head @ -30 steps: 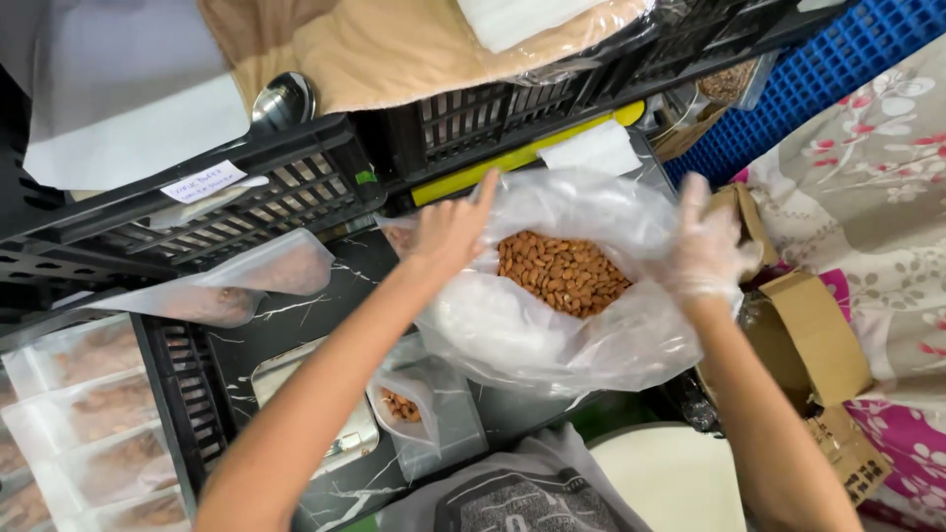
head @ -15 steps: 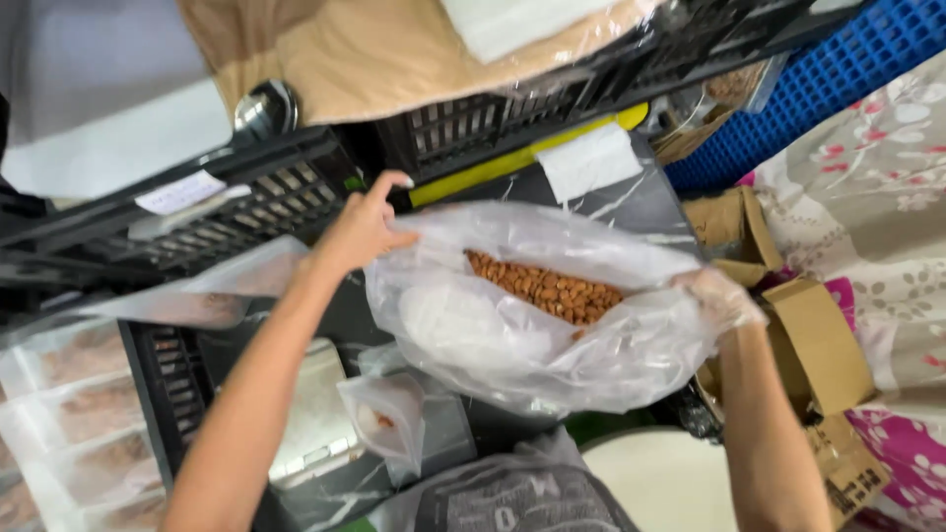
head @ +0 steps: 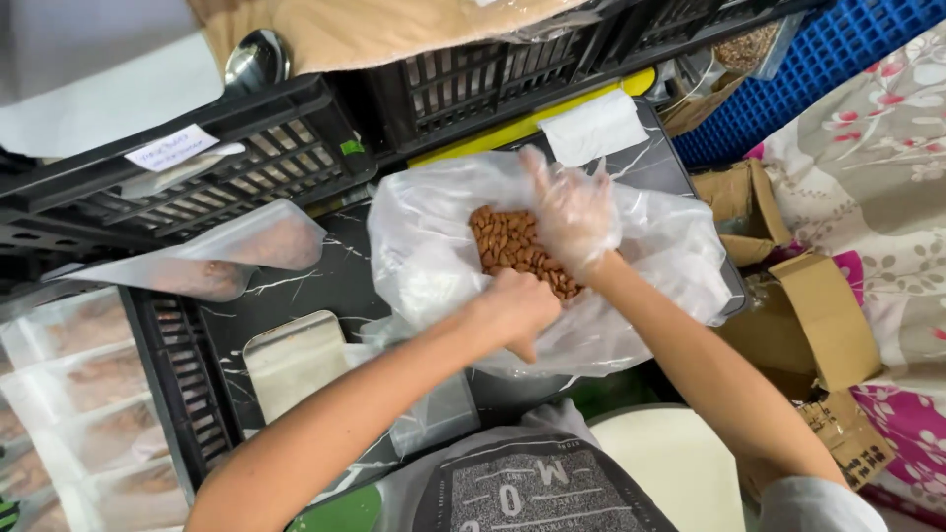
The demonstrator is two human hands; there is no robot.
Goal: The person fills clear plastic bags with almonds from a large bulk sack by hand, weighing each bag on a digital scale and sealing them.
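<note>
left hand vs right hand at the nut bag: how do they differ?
The right hand wears a thin clear glove; the left hand is bare. The right hand lies spread, fingers open, on the almonds inside the big clear bag; the left hand is curled at the bag's near edge, apparently gripping the plastic. Both reach into or onto the same bag.
</note>
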